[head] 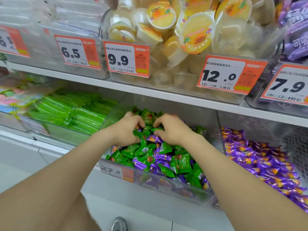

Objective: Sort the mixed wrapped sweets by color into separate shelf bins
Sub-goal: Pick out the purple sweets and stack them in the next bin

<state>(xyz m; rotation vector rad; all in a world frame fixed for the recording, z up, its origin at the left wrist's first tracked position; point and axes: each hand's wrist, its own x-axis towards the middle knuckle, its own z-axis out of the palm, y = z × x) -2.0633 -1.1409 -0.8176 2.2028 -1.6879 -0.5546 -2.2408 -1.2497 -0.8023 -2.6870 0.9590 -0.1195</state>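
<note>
Fingers of left hand and right hand clutch green sweets behind 27.8 tag.

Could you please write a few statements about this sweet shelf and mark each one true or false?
1. Both hands, left and right, reach into the middle bin. True.
2. The middle bin holds only one colour. False: green sweets and purple sweets lie mixed in it.
3. The bin to its right holds a purple pile. True.
4. The jelly cups sit on the lower shelf. False: the jelly cups are in a bin on the shelf above.
5. The bin left of the middle one holds purple packets. False: it holds long green packets.
</note>
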